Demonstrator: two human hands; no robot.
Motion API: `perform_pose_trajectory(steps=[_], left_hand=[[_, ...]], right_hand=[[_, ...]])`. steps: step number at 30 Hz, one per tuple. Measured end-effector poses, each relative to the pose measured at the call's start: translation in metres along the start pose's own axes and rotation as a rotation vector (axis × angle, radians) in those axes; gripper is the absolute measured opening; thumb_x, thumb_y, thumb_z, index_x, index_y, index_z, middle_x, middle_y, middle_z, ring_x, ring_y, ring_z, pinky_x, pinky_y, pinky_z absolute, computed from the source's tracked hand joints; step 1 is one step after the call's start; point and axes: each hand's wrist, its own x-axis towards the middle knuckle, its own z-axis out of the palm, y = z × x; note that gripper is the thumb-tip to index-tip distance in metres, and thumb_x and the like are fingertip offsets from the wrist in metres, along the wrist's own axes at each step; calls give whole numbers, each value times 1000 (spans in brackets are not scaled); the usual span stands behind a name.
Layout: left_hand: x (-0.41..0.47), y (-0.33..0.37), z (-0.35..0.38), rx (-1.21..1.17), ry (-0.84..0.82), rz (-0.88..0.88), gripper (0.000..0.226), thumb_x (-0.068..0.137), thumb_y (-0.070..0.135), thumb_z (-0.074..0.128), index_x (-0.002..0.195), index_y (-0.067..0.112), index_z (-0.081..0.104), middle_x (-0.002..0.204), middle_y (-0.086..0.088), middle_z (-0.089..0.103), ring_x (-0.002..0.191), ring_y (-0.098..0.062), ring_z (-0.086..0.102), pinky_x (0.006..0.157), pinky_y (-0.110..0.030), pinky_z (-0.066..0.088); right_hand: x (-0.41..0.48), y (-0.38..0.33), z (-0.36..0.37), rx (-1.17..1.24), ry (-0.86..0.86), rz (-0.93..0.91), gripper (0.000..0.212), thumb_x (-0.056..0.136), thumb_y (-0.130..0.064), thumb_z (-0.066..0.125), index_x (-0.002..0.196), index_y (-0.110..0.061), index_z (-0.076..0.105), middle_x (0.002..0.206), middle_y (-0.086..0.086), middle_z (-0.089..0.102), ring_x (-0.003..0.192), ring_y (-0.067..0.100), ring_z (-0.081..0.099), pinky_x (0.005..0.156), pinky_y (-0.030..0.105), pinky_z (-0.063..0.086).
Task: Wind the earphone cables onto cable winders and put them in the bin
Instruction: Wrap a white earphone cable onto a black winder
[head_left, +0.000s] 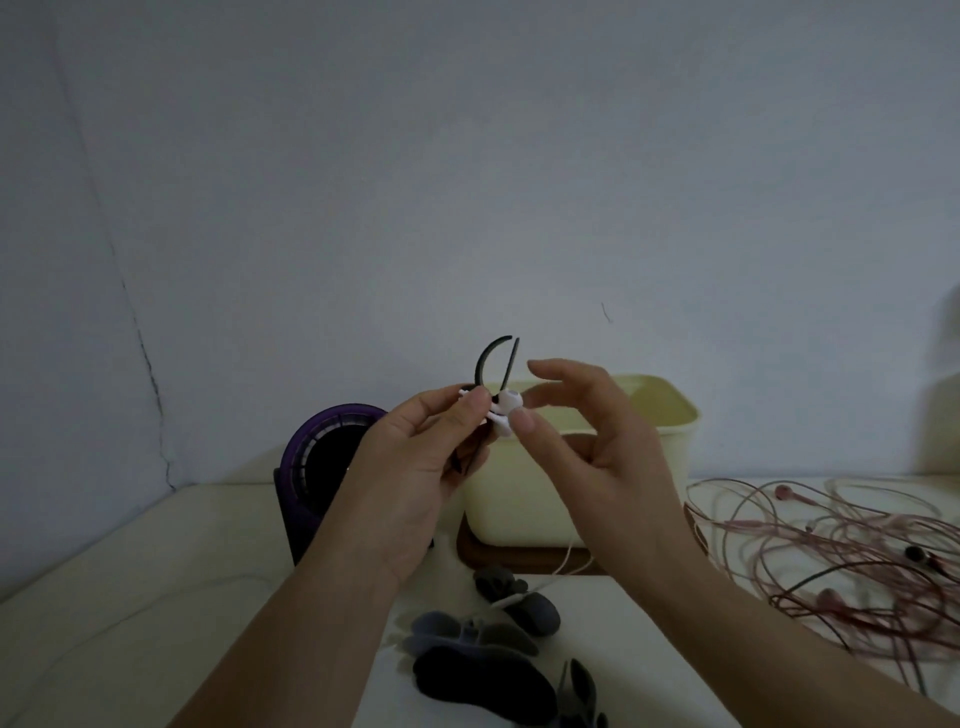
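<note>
We hold the cable winder (493, 364) in our left hand (415, 467), the grip clamped on it. Our right hand (597, 457) pinches the white earphone (508, 401) wound there. The bin (660, 415) stands just behind the grip, and spare winders (483, 670) lie below it on the table (156, 571).

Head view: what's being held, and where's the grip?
A black cable winder with a white earphone wound on it. The left hand pinches its middle from the left; the right hand pinches the earbud at its right.
</note>
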Motion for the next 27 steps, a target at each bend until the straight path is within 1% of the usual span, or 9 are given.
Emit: perform_pose_trajectory(steps=[4, 6, 8, 12, 15, 17, 22, 25, 27], left_hand=[[-4, -6, 11, -38, 58, 47, 29, 63, 29, 67, 87, 13, 69, 80, 1, 74, 73, -5, 68, 69, -19, 56], [-6, -10, 16, -17, 73, 67, 31, 63, 31, 68, 89, 15, 70, 84, 0, 75, 79, -6, 70, 74, -21, 56], [-8, -13, 18, 4, 87, 82, 36, 61, 35, 68, 92, 16, 70, 91, -1, 76, 85, -8, 71, 78, -24, 54], [-8, -16, 20, 27, 141, 92, 31, 58, 39, 69, 84, 22, 72, 87, 1, 76, 85, -8, 70, 79, -27, 50], [-7, -18, 19, 52, 165, 97, 28, 55, 43, 70, 77, 26, 74, 85, 2, 75, 84, -9, 69, 80, -29, 50], [-7, -18, 18, 64, 166, 98, 29, 56, 42, 70, 79, 25, 73, 82, 3, 74, 80, -8, 67, 78, -28, 50], [-4, -13, 13, 142, 116, 120, 45, 50, 49, 72, 86, 22, 75, 83, -4, 74, 83, -20, 63, 78, -34, 50], [-3, -8, 7, 191, 52, 119, 47, 50, 49, 73, 89, 24, 76, 90, -3, 75, 87, -18, 67, 81, -33, 51], [-3, -4, 4, 245, 31, 124, 39, 52, 45, 73, 86, 26, 76, 87, -1, 76, 83, -13, 68, 82, -32, 51]], right_hand=[[1, -1, 5, 125, 80, 70, 16, 79, -32, 67, 91, -21, 69, 83, -11, 70, 69, -6, 60, 59, 8, 43], [1, 1, 6, 184, 71, 112, 10, 81, -25, 68, 88, -19, 70, 81, -9, 71, 62, -5, 58, 55, 8, 41], [2, 1, 6, 223, 80, 143, 11, 81, -25, 69, 91, -19, 69, 84, -4, 71, 55, -3, 54, 52, 9, 38], [3, 0, 5, 229, 61, 155, 7, 85, -21, 65, 89, -16, 68, 82, -4, 70, 53, -3, 53, 52, 8, 38], [5, 0, 6, 246, 7, 218, 13, 87, -26, 62, 83, -15, 67, 71, -7, 65, 47, -2, 49, 48, 9, 35], [7, 0, 4, 244, -27, 267, 15, 87, -28, 61, 82, -15, 66, 68, -7, 65, 43, -1, 44, 45, 13, 33], [12, -2, -3, 206, -66, 241, 19, 83, -29, 63, 81, -11, 67, 66, -7, 64, 43, -3, 49, 45, 8, 34], [14, -2, -6, 173, -83, 211, 29, 72, -40, 63, 81, -14, 68, 67, -6, 65, 45, -3, 51, 47, 8, 36], [14, -3, -7, 174, -95, 204, 30, 68, -41, 63, 81, -14, 68, 68, -5, 66, 44, -3, 51, 47, 7, 37]])
